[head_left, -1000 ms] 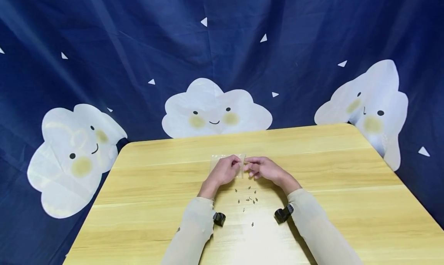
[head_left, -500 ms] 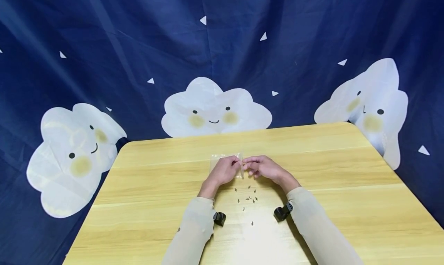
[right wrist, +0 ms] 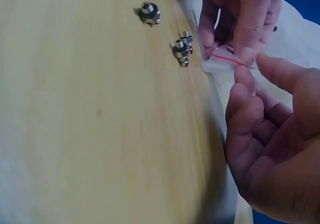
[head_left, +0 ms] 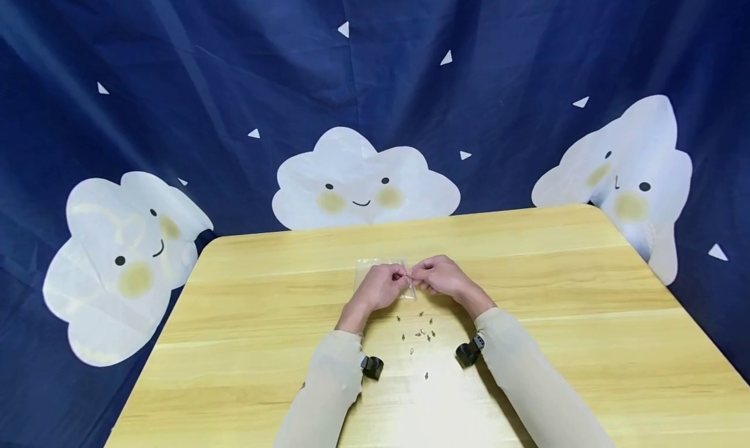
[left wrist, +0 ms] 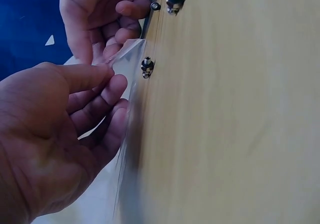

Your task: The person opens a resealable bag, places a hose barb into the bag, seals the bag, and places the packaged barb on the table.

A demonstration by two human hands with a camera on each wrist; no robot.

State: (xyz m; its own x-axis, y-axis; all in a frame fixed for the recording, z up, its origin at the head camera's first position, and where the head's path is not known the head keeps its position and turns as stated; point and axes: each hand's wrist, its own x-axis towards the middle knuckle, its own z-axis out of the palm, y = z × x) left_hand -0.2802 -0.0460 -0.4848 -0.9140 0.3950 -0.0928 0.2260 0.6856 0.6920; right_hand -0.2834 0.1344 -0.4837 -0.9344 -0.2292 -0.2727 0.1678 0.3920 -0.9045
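A clear zip bag (head_left: 364, 273) with a red line along its mouth lies near the middle of the table in the head view. My left hand (head_left: 379, 286) pinches the bag between thumb and finger close to its right end. Opposite it, my right hand (head_left: 443, 276) pinches the same mouth edge, and the fingertips of both hands nearly meet. The right wrist view shows the red strip of the bag (right wrist: 227, 58) between the two pinches. Several small metal threaded fittings (head_left: 426, 376) lie scattered on the table, nearer to me than the hands.
The light wooden table (head_left: 252, 311) has rounded far corners. Behind it hangs a dark blue curtain (head_left: 404, 64) with white clouds and small triangles. Black wrist cameras (head_left: 372, 368) sit on both sleeves, above the tabletop.
My right hand has moved slightly and now pinches the bag's edge, where its fingers were spread before. The left hand keeps its pinch almost in place. The fittings lie as before.
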